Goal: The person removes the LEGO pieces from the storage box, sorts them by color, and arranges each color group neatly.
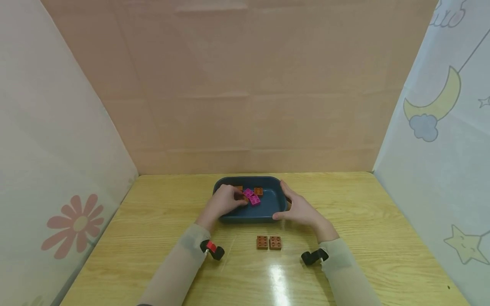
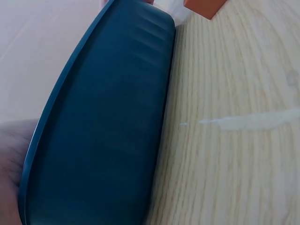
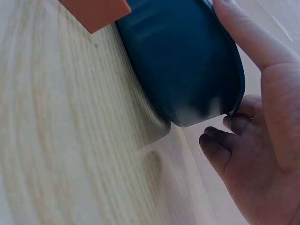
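A dark blue tray [image 1: 249, 220] stands on the table with several toy building bricks in it. My left hand [image 1: 226, 199] reaches over its left part, thumb and fingers pinching an orange brick [image 1: 246, 198]. Beside those fingertips lie two pink bricks [image 1: 254, 199] and another orange brick [image 1: 258, 191]. One more orange brick [image 1: 239, 188] is partly hidden behind the left hand. My right hand [image 1: 300, 209] grips the tray's right end, thumb at the near rim and fingers round the side. In the right wrist view, the right hand [image 3: 272, 131] touches the tray's rim.
Two brown-orange bricks [image 1: 269, 242] sit side by side on the wooden table [image 1: 160, 229], in front of the tray. A plain brown backdrop [image 1: 249, 106] rises behind the table, with patterned cloth walls [image 1: 425, 170] on both sides.
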A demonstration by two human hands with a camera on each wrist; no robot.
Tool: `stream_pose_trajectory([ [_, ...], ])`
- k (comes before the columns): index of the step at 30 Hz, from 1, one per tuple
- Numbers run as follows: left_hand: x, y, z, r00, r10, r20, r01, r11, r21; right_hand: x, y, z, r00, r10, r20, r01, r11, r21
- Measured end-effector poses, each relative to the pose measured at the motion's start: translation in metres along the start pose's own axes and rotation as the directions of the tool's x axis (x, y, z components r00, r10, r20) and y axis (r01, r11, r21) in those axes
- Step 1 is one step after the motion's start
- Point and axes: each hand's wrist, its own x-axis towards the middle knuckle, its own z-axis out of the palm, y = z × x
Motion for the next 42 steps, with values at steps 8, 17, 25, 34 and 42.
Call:
stream_pose_trajectory([
  [8, -0.0012, 0.0006, 0.0028, 0.997, 0.036, 0.075, -0.039, 0.998, 0.049, -0.0027, -0.0007, 0.0013, 1.0, 0.003, 0.007, -0.003, 1.0, 0.012],
  [17, -0.0019, 0.0002, 0.0041, 0.99, 0.076, 0.121, -0.087, 0.992, 0.09, -0.0034, -0.0031, 0.0021, 1.0, 0.015, 0.013, -0.016, 1.0, 0.021],
  [25, -0.0001, -0.0001, 0.006, 0.995, 0.064, 0.083, -0.071, 0.994, 0.086, -0.003, -0.0006, 0.0004, 1.0, 0.011, 0.01, -0.011, 1.0, 0.017],
  [34, 0.0018, -0.0003, 0.0056, 0.995, 0.037, 0.089, -0.046, 0.994, 0.103, -0.0015, 0.0011, -0.0013, 1.0, 0.001, 0.008, -0.001, 1.0, 0.003],
  [42, 0.0042, -0.0047, 0.0008, 0.992, 0.115, 0.051, -0.116, 0.993, 0.035, -0.0004, -0.0003, -0.0022, 1.0, 0.007, 0.012, -0.007, 1.0, 0.017],
])
